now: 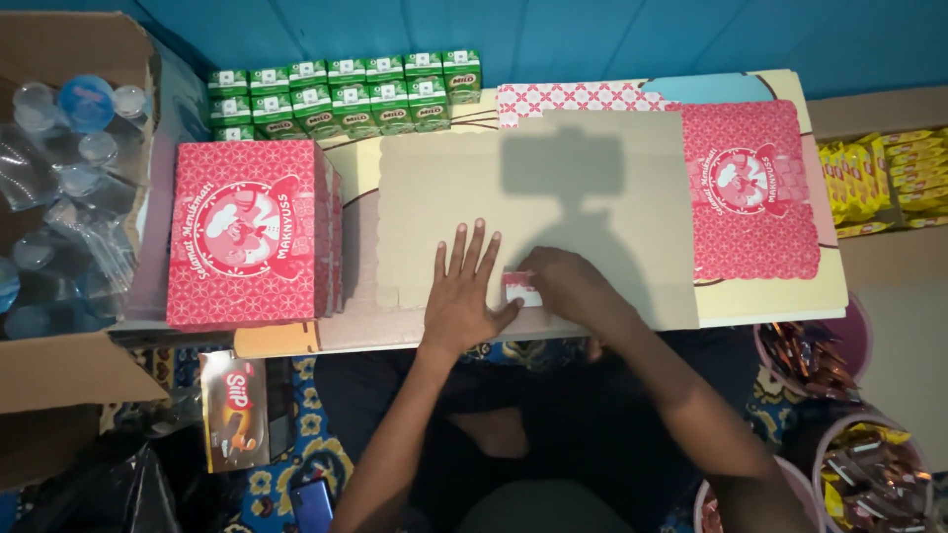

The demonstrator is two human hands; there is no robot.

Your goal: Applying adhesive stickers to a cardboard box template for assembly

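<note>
A flat, unfolded cardboard box blank (553, 188) lies brown side up on a low surface, its red patterned printed side showing at the right end (750, 188). My left hand (464, 291) rests flat on the blank near its front edge, fingers spread. Right beside it, my right hand (568, 286) is closed over a small red and white flap or tab (520, 289) at the front edge. A finished red patterned box (247, 232) stands to the left of the blank.
Several small green drink cartons (341, 94) are lined up at the back left. A cardboard carton of water cups (59, 168) sits far left. Yellow snack packets (879, 178) lie at right, tubs of wrapped sweets (859, 464) at lower right, a brown snack box (235, 410) at lower left.
</note>
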